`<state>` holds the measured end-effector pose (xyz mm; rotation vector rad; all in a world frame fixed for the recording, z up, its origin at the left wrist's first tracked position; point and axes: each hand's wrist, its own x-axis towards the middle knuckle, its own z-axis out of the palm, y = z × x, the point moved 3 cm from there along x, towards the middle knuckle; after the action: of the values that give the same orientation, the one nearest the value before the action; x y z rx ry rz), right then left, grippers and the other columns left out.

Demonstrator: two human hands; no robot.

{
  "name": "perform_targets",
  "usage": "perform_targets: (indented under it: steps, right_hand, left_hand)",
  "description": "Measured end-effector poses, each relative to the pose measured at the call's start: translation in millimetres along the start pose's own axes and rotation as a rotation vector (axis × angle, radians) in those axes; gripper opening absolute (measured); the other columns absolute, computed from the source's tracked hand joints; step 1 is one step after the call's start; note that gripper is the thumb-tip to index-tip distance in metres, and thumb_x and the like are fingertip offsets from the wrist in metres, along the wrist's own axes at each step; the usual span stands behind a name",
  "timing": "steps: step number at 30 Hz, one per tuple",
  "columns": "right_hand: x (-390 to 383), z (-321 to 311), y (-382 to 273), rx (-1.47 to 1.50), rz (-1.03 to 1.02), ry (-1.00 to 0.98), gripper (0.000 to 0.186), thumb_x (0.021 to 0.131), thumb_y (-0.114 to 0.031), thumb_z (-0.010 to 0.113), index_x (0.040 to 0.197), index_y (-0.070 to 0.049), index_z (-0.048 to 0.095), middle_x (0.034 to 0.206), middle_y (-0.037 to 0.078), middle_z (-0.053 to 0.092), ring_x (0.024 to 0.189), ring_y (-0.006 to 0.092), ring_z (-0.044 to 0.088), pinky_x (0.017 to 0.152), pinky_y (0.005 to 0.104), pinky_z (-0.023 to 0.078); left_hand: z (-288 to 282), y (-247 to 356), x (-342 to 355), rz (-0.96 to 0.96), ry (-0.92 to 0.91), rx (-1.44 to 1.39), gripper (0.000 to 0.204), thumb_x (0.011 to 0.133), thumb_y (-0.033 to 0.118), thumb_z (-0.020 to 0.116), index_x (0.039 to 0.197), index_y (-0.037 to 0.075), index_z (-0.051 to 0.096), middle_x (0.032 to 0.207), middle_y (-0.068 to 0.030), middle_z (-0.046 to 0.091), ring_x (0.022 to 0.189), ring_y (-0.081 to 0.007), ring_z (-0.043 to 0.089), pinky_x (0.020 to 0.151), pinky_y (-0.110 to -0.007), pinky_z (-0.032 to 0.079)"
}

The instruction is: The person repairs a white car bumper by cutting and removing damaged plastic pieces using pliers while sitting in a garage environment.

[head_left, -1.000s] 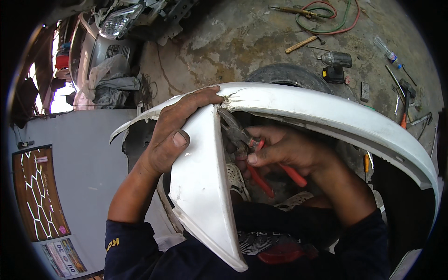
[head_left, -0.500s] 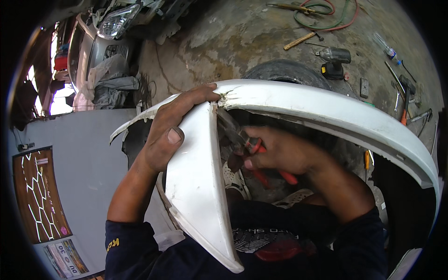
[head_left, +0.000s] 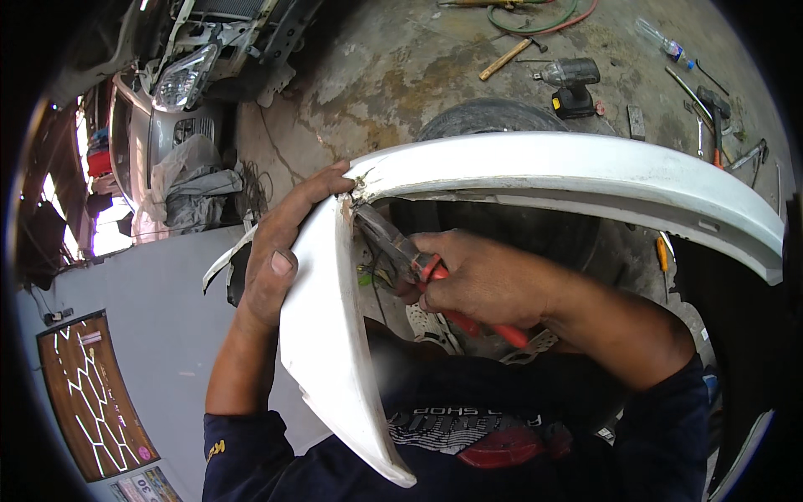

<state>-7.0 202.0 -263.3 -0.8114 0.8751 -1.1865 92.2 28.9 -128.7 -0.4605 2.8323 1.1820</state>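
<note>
A curved white bumper cover [head_left: 502,157] stretches across in front of me, one end narrowing down toward my lap. Near its bend is a cracked, torn spot [head_left: 361,186]. My left hand [head_left: 280,243] grips the bumper's left part, fingertips at the crack and thumb on the white face. Closed around the red handles of a pair of pliers [head_left: 391,241] is my right hand [head_left: 493,280]. The metal jaws reach the bumper's inner edge just below the crack; whether they bite on it I cannot tell.
Beyond the bumper lies a black tyre [head_left: 485,115]. On the concrete floor are a cordless impact wrench [head_left: 573,84], a hammer [head_left: 507,60], a plastic bottle [head_left: 659,38] and an orange-handled screwdriver [head_left: 662,253]. A grey panel [head_left: 184,335] stands left, near a loose headlight [head_left: 186,79].
The bumper and both hands sit further left in the picture, and the background has shifted too. The pliers stay at the cracked spot, still held in my right hand.
</note>
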Motion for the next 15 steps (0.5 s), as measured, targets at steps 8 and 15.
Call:
perform_targets:
  steps: [8,15]
  right_hand:
    - [-5,14,-19,0.209,0.149,0.010,0.033,0.090,-0.010,0.064,0.118,0.007,0.060,0.081,0.011,0.065,0.068,0.0194,0.063,0.062,0.0353,0.053]
    - [7,8,-15,0.222,0.025,-0.028,0.027,0.090,-0.011,0.065,0.112,0.004,0.063,0.082,0.010,0.065,0.074,0.0180,0.063,0.067,0.0330,0.052]
  left_hand:
    - [1,0,2,-0.064,0.018,0.000,0.114,0.084,0.092,0.035,0.137,-0.006,0.063,0.141,-0.0319,0.060,0.143,-0.0447,0.050,0.120,-0.054,0.033]
    - [0,-5,0,-0.053,0.014,0.000,0.115,0.085,0.093,0.034,0.137,-0.006,0.063,0.143,-0.0329,0.059,0.143,-0.0452,0.050,0.120,-0.054,0.034]
